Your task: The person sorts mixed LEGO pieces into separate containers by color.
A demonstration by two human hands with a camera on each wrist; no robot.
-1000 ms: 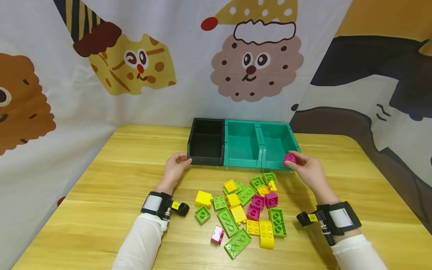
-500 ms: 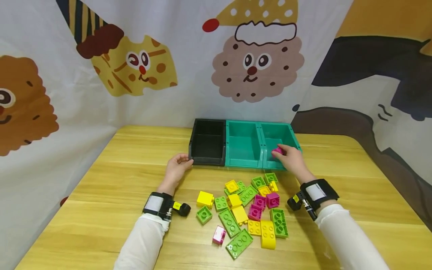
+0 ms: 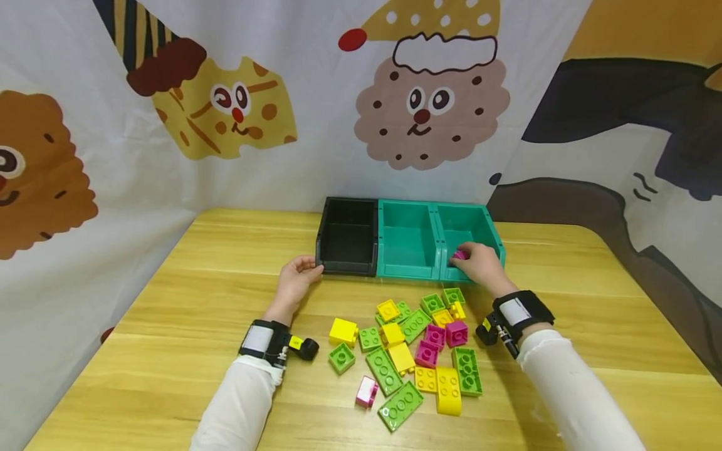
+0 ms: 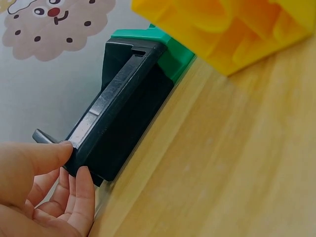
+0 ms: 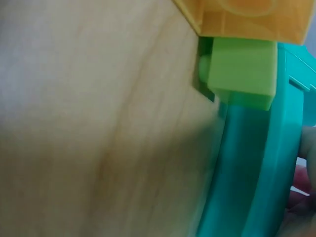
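The left hand [image 3: 294,283] pinches the near left corner of the black bin [image 3: 346,267], with its thumb on the rim. The right hand [image 3: 481,266] pinches 1 pink block [image 3: 459,255] over the right green bin [image 3: 465,219]; you can't tell if the block touches it. The middle green bin [image 3: 408,270] sits between those 2 bins. Yellow blocks [image 3: 402,359], green blocks [image 3: 384,371] and more pink blocks [image 3: 427,354] lie messily on the worktop [image 3: 242,247].

Right wrist view — dim, blurry
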